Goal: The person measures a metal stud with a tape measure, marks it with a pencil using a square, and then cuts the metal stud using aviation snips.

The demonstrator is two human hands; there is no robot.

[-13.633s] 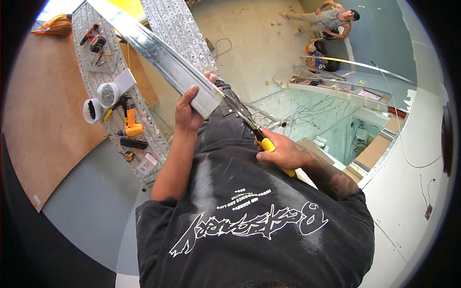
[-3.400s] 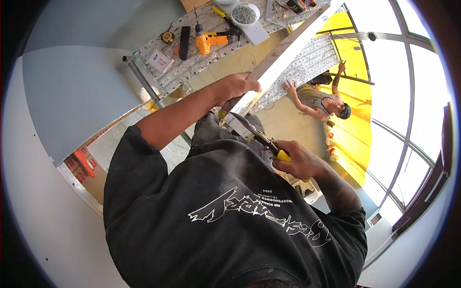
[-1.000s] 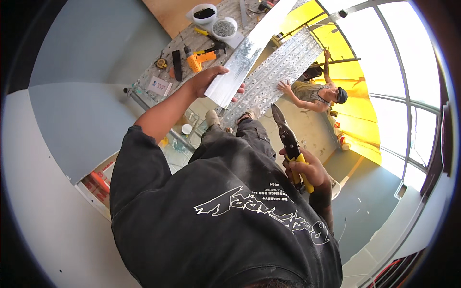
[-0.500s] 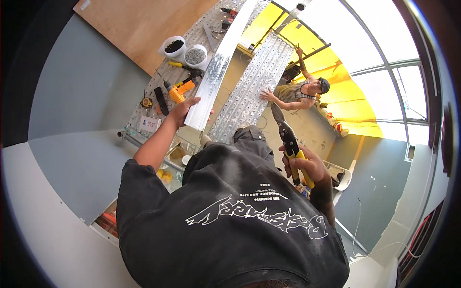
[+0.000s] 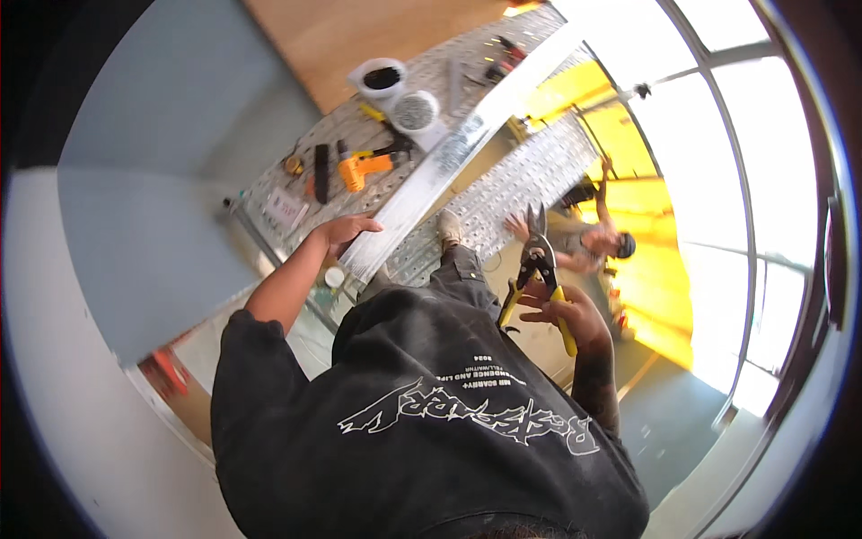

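My left hand (image 5: 347,234) is closed on the near end of a long, shiny metal profile (image 5: 462,154), which slants away up to the right. In my right hand (image 5: 575,314) is a pair of tin snips (image 5: 539,259) with yellow handles. The handles are spread and the blades stand apart, pointing up. A gap separates the snips from the metal profile, which lies to their left. My right fingers reach between the handles.
A perforated metal platform (image 5: 301,175) at left bears an orange drill (image 5: 366,169), a white tub of black screws (image 5: 364,85), a tub of grey screws (image 5: 435,121) and a tape measure (image 5: 294,165). A second plank (image 5: 530,166) runs beneath me. Beside it is a co-worker (image 5: 593,241), blurred.
The snips' handles and blades have opened, and my right hand has shifted slightly left. The view has turned, moving the platform and tubs rightward. A foot now shows on the plank.
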